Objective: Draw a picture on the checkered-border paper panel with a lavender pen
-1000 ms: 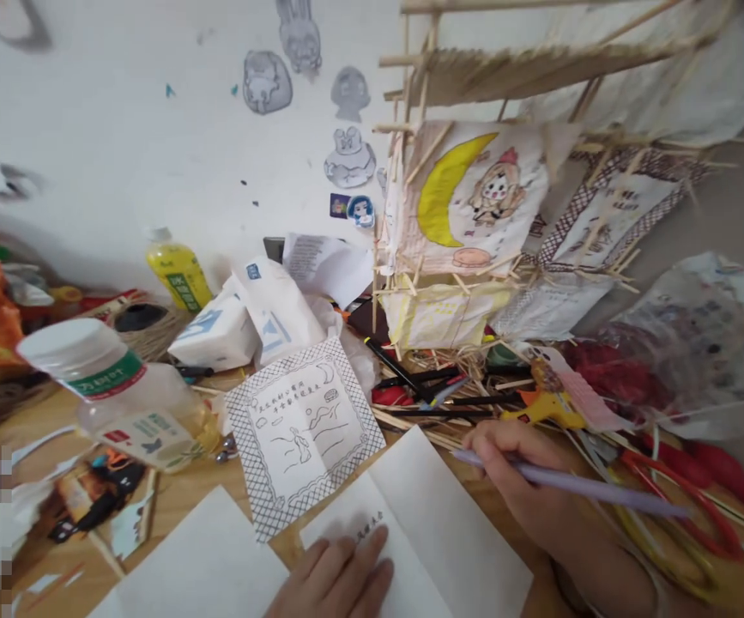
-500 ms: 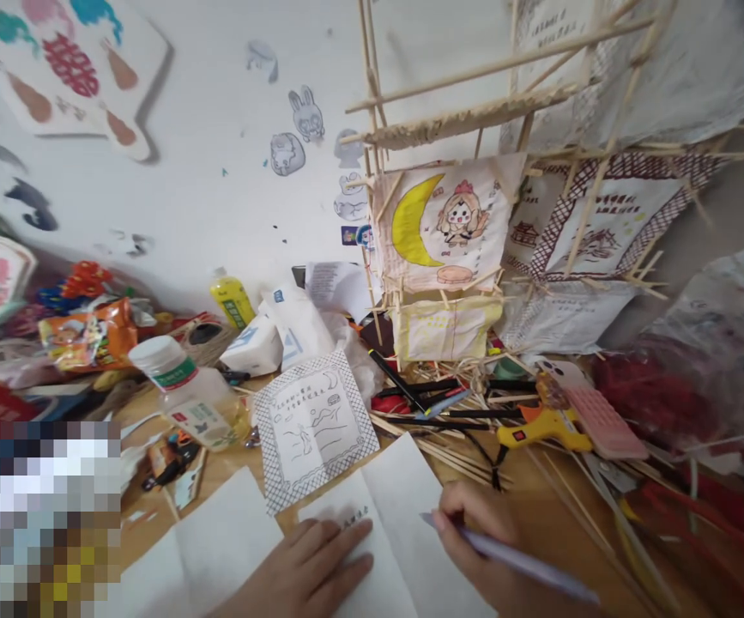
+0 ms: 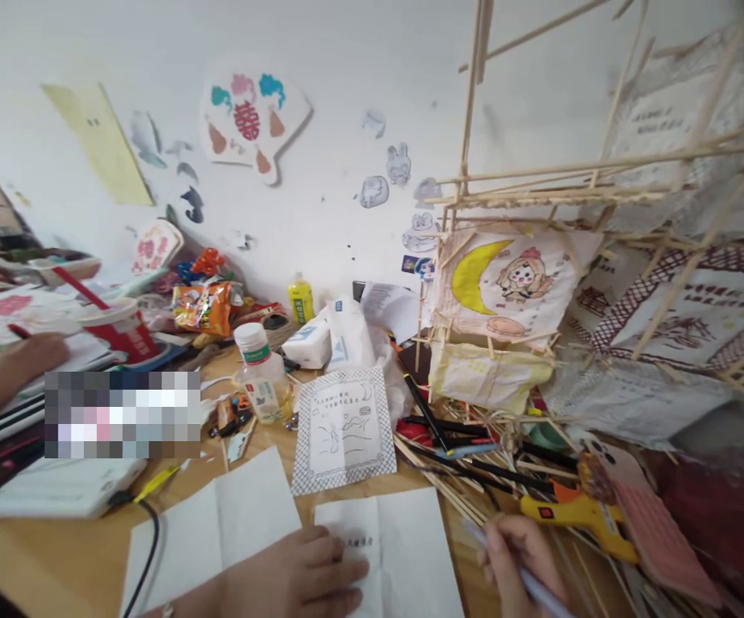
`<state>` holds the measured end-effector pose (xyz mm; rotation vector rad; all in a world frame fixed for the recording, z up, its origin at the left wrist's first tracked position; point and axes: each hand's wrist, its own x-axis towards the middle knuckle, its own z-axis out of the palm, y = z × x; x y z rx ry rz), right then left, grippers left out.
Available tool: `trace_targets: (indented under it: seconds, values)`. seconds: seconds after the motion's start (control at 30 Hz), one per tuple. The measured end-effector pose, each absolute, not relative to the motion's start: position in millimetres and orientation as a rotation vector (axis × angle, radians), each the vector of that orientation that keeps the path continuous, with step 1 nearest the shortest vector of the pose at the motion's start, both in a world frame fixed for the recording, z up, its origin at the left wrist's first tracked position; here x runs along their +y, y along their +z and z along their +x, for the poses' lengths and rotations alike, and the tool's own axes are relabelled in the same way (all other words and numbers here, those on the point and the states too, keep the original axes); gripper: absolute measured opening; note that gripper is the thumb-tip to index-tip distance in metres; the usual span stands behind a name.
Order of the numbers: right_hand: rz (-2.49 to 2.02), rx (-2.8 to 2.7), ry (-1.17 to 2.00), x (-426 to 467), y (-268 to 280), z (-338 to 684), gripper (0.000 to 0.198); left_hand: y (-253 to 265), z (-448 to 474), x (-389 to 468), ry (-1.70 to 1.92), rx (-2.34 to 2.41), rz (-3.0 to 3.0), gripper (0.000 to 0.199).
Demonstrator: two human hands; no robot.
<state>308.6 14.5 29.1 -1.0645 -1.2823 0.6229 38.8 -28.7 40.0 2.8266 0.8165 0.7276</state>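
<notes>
left hand (image 3: 294,573) lies flat, palm down, fingers spread and loosely extended, on the left half of a creased white sheet (image 3: 403,549) at the near edge of the tabletop (image 3: 56,558). it grips nothing; judging by the posture, its weight pins the sheet so the paper does not slide. fingertips stop just beside a short line of small handwriting (image 3: 359,542) near the sheet's top, leaving those characters uncovered.

right hand (image 3: 523,562) is closed around a pale lilac pen (image 3: 542,592), writing grip, held off the right edge of the sheet. pen tip is not clearly visible, so i cannot tell whether it touches paper.

directly beyond the sheet lies a drawing with a cross-hatched border (image 3: 344,427), face up and turned toward the writer, probably kept there as a reference. a second blank white paper (image 3: 217,528) lies to the left, apart from both hands.

right of the drawing: loose black pens and bamboo sticks (image 3: 455,451), a yellow glue gun (image 3: 571,512) near the right hand, and a bamboo-stick frame hung with a moon drawing (image 3: 506,279). a clear bottle with a white cap (image 3: 259,373) stands behind.

far left, another person's hand (image 3: 37,352) holds a red pen over other papers, well apart.
</notes>
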Motion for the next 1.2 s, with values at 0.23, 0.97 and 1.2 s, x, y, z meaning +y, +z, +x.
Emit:
trace_targets:
  seconds: [0.23, 0.97, 1.2]
  values:
    - [-1.267, -1.376, 0.315, 19, 75, 330, 0.034, 27, 31, -6, 1.089, 0.943, 2.224, 0.029]
    - [-1.45, -1.548, 0.06, 8, -37, 289, 0.038, 21, 19, 21, 0.971, 0.887, 2.1, 0.023]
    - [-1.461, -1.634, 0.2, 4, -21, 287, 0.041, 17, 26, 13, 0.831, 0.837, 2.569, 0.034]
